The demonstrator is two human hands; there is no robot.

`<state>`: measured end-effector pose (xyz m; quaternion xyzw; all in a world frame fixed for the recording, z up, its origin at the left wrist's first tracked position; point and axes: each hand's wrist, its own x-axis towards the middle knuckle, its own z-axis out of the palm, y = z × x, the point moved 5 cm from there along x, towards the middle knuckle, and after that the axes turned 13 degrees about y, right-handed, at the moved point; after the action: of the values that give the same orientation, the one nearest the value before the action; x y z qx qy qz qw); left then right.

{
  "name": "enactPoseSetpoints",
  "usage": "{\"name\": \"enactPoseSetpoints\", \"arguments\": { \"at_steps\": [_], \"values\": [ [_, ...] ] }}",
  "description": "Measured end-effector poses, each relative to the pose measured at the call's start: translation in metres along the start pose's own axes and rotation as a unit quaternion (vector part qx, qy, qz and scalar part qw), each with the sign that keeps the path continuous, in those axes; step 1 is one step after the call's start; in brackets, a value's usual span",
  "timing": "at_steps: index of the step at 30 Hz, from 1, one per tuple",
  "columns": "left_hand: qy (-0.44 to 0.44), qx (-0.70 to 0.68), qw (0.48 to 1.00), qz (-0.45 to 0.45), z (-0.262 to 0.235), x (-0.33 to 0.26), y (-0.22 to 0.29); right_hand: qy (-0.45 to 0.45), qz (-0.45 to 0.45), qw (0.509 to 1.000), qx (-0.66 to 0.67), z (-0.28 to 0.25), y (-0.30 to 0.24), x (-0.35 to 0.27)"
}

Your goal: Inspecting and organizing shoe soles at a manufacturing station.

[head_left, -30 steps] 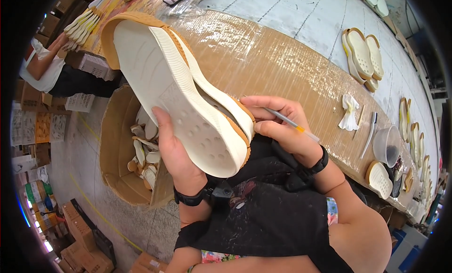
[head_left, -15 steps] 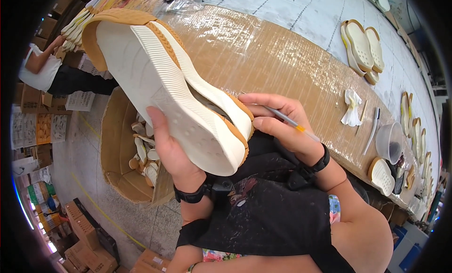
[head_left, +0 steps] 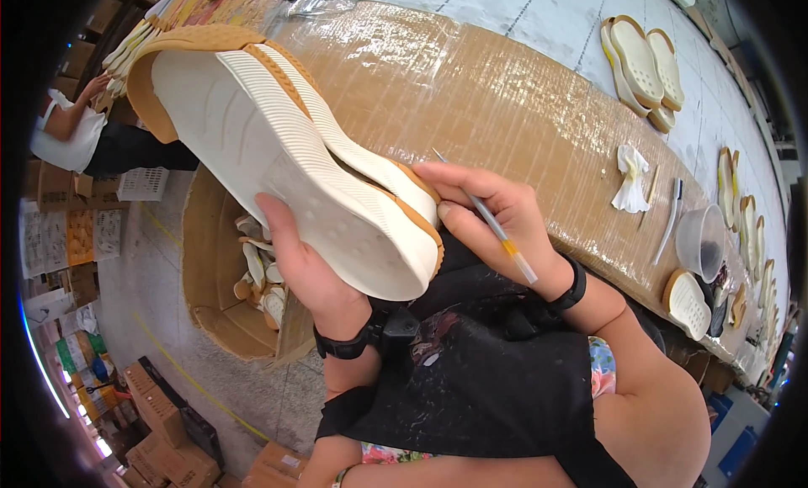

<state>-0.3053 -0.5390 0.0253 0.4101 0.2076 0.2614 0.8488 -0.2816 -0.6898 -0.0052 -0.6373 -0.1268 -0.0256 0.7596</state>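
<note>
Shoe soles point(head_left: 252, 143), a cream-and-tan pair, are held up before the near edge of the cardboard sheet point(head_left: 488, 92); the left hand point(head_left: 311, 269) clasps the front one, the right hand point(head_left: 526, 227) pinches the rear one's heel with a pen point(head_left: 491, 223) between its fingers. Tan parts already sit against cream on both; what work remains cannot be told. Left of the sheet, a carton point(head_left: 210, 261) holds loose sole pieces point(head_left: 273, 303); by its right end, a clear tub point(head_left: 700, 234) shows something dark, perhaps inside.

cream-and-tan shoe soles point(head_left: 286, 161) | two together, tilted | slim pen point(head_left: 497, 228) | slanted beside
</note>
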Motion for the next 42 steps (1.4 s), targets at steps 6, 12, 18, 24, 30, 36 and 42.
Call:
{"name": "enactPoseSetpoints", "arguments": {
  "at_steps": [6,12,18,24,30,36,42],
  "values": [
    [-0.038,0.013,0.999,-0.017,0.003,0.001,-0.001,-0.046,0.009,0.997,0.066,-0.006,-0.002,-0.001],
    [-0.046,0.051,0.998,-0.005,0.003,-0.002,-0.003,-0.067,0.029,0.993,0.094,-0.009,-0.007,-0.003],
    [-0.117,-0.059,0.990,-0.057,0.002,-0.010,-0.009,-0.020,-0.152,0.985,-0.081,-0.011,-0.023,-0.011],
    [-0.025,-0.023,0.998,-0.053,0.005,-0.009,-0.030,-0.007,-0.108,0.994,-0.034,-0.033,-0.013,-0.016],
    [-0.085,0.061,0.988,-0.114,0.003,0.038,-0.068,0.162,-0.080,0.983,-0.024,-0.134,0.002,0.049],
    [-0.070,0.355,0.919,0.156,-0.002,0.095,-0.106,0.553,-0.142,0.725,-0.384,-0.326,0.032,0.100],
    [-0.063,0.484,0.840,0.236,-0.009,0.100,-0.112,0.498,0.040,0.756,-0.423,-0.392,0.080,0.116]
  ]
}}
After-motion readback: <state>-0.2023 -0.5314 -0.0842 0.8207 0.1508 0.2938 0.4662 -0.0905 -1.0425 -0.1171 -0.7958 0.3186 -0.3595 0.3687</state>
